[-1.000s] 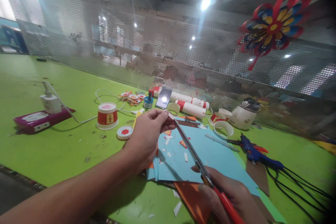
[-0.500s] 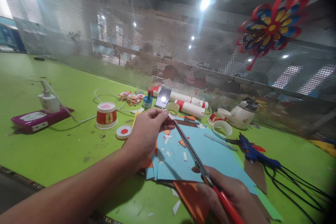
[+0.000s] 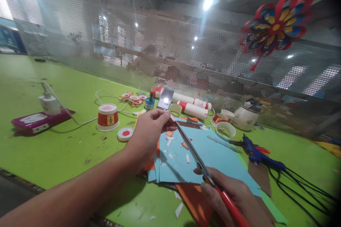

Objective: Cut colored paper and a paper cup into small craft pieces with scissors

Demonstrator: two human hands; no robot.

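My left hand (image 3: 148,133) is closed in a pinch on a small white piece of paper (image 3: 172,117), most of it hidden by the fingers. My right hand (image 3: 234,195) grips the red handles of a pair of long scissors (image 3: 190,148). Their metal blades point up and left, with the tips at the white paper beside my left fingertips. Under both hands lie light blue paper sheets (image 3: 221,170), scattered with white scraps and small red and gold paper pieces (image 3: 184,145). Orange sheets (image 3: 193,198) stick out beneath the blue ones.
A blue glue gun (image 3: 262,158) with black cables lies at the right. Behind the sheets are stacked paper cups (image 3: 193,110), a phone (image 3: 165,99), a blue bottle (image 3: 149,103) and a kettle-like jug (image 3: 246,115). At left are a red paper cup (image 3: 108,117) and a purple power strip (image 3: 41,122).
The scissors and my right hand have shifted very slightly, the blade tips a touch to the left. My left hand keeps its pinch in about the same spot.
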